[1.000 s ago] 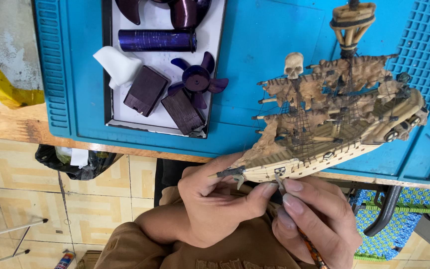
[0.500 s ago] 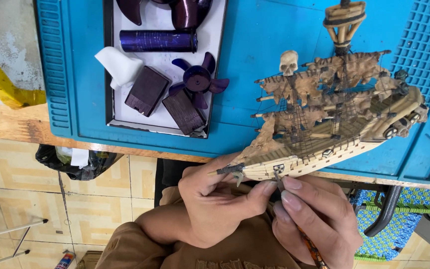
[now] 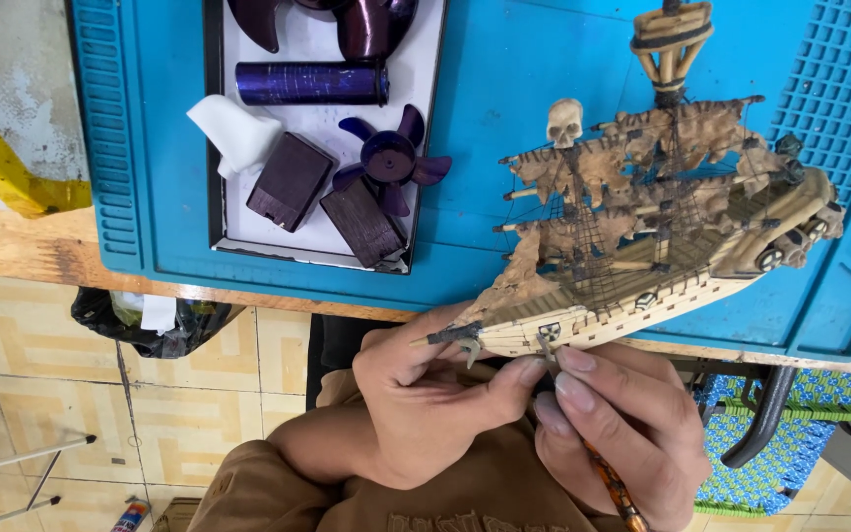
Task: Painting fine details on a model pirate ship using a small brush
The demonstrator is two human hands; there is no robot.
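A wooden model pirate ship with tattered brown sails and a small skull lies tilted over the blue work mat, its hull toward me. My left hand grips the hull's underside near the bow, thumb and fingers closed around it. My right hand holds a thin orange-handled tool, and its fingertips rest against the pale hull by a small anchor. Whether the tool's tip touches the hull is hidden by my fingers.
A white tray on the mat holds a purple cylinder, a purple fan rotor, two dark blocks and a white piece. Below the wooden table edge are a black bag, tiled floor and a blue-green woven seat.
The ship has shifted slightly to the left in my hands. Both hands keep the same grip.
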